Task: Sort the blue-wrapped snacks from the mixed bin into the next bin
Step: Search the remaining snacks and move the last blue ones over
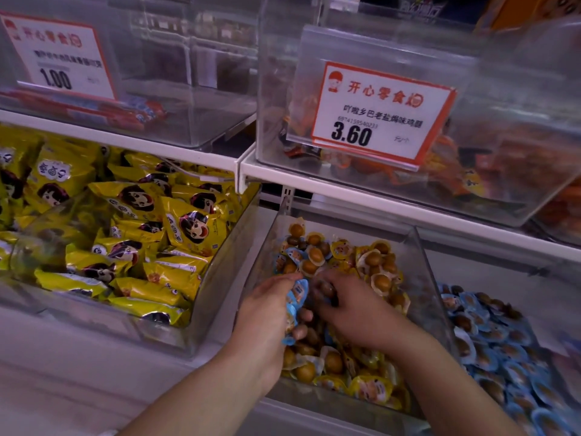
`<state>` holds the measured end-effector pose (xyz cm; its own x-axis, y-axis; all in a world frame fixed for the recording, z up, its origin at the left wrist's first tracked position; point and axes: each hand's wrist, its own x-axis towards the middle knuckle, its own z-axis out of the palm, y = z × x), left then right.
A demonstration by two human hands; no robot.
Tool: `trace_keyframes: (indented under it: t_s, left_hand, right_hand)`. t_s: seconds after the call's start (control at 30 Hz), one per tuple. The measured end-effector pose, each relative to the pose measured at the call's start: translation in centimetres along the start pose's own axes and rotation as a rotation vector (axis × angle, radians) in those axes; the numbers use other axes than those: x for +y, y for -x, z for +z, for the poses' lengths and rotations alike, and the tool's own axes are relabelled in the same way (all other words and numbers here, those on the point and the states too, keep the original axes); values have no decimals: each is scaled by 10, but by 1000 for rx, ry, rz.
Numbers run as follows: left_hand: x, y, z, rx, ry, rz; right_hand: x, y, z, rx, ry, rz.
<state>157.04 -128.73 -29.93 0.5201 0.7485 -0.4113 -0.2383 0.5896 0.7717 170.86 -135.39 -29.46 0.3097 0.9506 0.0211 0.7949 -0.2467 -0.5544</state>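
Note:
A clear mixed bin [423,269] in the middle of the lower shelf holds small round snacks in yellow wrappers [372,387], with a few blue-wrapped ones [287,258] at its far left. My left hand [267,313] is inside the bin and grips a bunch of blue-wrapped snacks [297,297]. Next to it, my right hand [345,309] reaches into the pile with curled fingers pinching a dark brown snack [327,289]. The bin to the right [547,357] is full of blue-wrapped snacks [503,350].
A bin of large yellow snack bags [132,234] stands on the left. Above, a white shelf edge [377,191] carries clear bins with price cards, 1.00 [56,78] and 3.60 [377,116], and orange packs [446,171].

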Motion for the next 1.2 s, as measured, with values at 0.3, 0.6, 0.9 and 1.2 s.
trace_keyframes:
  t_s: [0.3,0.6,0.9,1.2]
  left_hand:
    - [8,-2,26,47,133,131]
    - [-32,31,46,-159,-914,947]
    - [-39,44,45,-592,-668,885]
    - [-34,7,34,-326,-827,900]
  right_hand:
    - [-21,40,-20,352,-1210,407]
    - [-55,68,-19,289,-1833,514]
    - [-27,81,-40,434,-1561,440]
    - [51,97,-103,824,-1252,310]
